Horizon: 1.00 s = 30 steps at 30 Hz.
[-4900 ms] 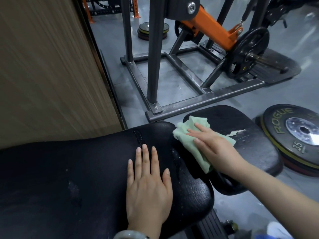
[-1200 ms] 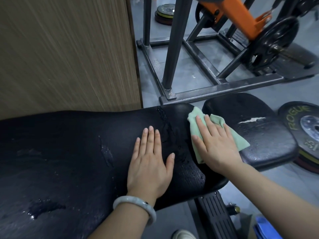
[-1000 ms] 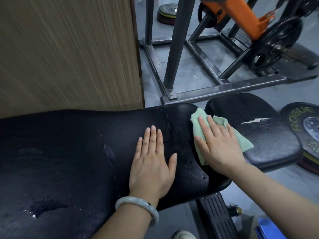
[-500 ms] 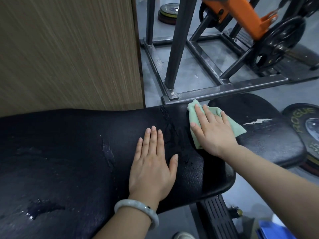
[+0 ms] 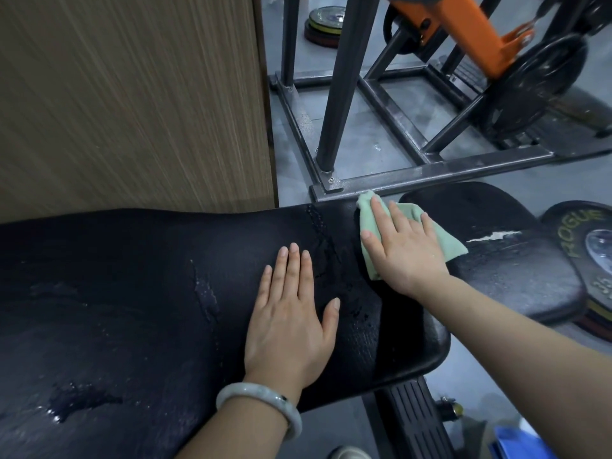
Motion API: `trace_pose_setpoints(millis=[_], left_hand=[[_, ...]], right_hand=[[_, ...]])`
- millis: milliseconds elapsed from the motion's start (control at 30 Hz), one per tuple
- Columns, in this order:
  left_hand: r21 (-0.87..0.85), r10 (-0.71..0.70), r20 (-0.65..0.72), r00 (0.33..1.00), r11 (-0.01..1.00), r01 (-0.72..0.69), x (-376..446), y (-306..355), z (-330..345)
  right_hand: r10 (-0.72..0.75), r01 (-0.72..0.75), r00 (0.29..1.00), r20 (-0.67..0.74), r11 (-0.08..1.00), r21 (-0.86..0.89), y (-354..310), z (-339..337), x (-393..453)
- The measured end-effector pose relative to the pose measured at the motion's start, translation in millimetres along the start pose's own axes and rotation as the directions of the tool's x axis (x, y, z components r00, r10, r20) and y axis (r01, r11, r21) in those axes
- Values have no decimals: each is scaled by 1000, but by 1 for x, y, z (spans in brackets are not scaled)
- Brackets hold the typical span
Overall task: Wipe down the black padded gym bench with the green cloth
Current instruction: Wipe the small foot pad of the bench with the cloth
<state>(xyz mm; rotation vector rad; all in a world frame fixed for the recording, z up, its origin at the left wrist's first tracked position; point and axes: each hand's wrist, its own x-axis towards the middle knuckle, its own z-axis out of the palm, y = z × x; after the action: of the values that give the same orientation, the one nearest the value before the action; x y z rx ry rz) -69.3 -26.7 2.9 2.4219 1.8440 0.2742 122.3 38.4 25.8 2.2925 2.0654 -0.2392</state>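
Note:
The black padded bench runs across the view from the left, with wet streaks and small puddles on its long back pad. Its separate seat pad lies to the right and has a white tear in the cover. My left hand rests flat on the back pad, fingers straight, a pale bangle on the wrist. My right hand presses the green cloth with straight fingers onto the far right end of the back pad, at the gap to the seat pad. Most of the cloth is hidden under the hand.
A wood-grain panel stands behind the bench at left. A steel machine frame with an orange arm fills the floor beyond. A Rogue weight plate lies on the floor at right. A blue object sits bottom right.
My right hand has slid the green cloth away from me, toward the far edge of the bench at the gap. My left hand has stayed flat in the same place.

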Motion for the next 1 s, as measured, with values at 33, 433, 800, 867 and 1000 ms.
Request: trace_pose_setpoints(millis=[33, 433, 800, 867, 1000], left_hand=[[0, 0, 4, 1000, 1000, 0, 0, 0, 0], [-76, 2, 91, 996, 997, 5, -1, 3, -15], [-45, -1, 28, 1000, 999, 2, -1, 1, -5], [-18, 7, 5, 1000, 1000, -7, 0, 0, -1], [11, 22, -38, 999, 1000, -22, 0, 0, 2]], right_hand=[[10, -10, 1000, -6, 1000, 1, 0, 0, -4], [41, -34, 988, -146, 998, 51, 11, 22, -74], [68, -47, 976, -208, 993, 104, 12, 32, -114], [81, -57, 975, -209, 992, 117, 11, 33, -118], [87, -62, 975, -203, 990, 125, 11, 33, -121]])
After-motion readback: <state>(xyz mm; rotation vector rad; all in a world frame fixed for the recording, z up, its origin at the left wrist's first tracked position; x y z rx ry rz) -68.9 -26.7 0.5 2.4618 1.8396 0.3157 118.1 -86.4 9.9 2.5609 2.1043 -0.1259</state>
